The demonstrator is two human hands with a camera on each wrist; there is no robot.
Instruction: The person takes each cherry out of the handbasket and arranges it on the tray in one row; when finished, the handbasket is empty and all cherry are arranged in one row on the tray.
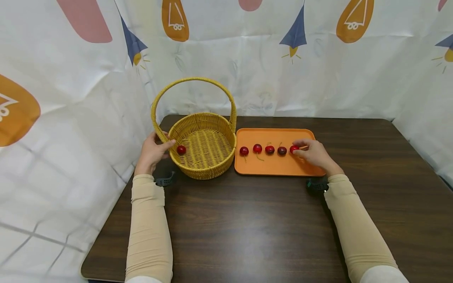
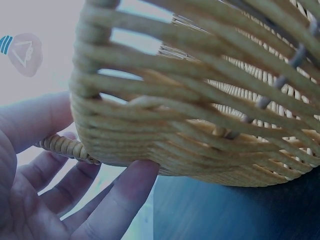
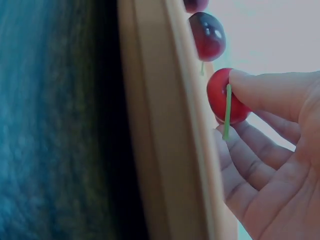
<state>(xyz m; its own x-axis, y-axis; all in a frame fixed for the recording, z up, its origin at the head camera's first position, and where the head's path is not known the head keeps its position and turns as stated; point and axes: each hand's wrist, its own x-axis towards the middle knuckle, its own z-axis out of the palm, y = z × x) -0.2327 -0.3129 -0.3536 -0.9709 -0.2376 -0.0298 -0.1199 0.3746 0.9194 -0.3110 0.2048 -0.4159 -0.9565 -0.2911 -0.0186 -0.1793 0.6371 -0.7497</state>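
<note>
My left hand [image 1: 151, 154] grips the rim of a yellow wicker basket [image 1: 203, 173] at the foot of its tall handle. In the left wrist view the thumb lies at the rim and the other fingers reach under the basket wall. One red cherry [image 1: 181, 149] lies inside the basket near that hand. At the right end of an orange tray [image 1: 270, 168], my right hand [image 1: 314, 154] pinches a bright red cherry [image 3: 220, 95] with a green stem between thumb and fingers. Several darker cherries [image 1: 269, 149] lie in a row to its left on the tray.
The basket and tray stand side by side on a dark brown wooden table [image 1: 240, 228]. A white patterned curtain [image 1: 226, 51] hangs behind and along the left side. The basket's handle [image 1: 194, 79] arches high above its rim.
</note>
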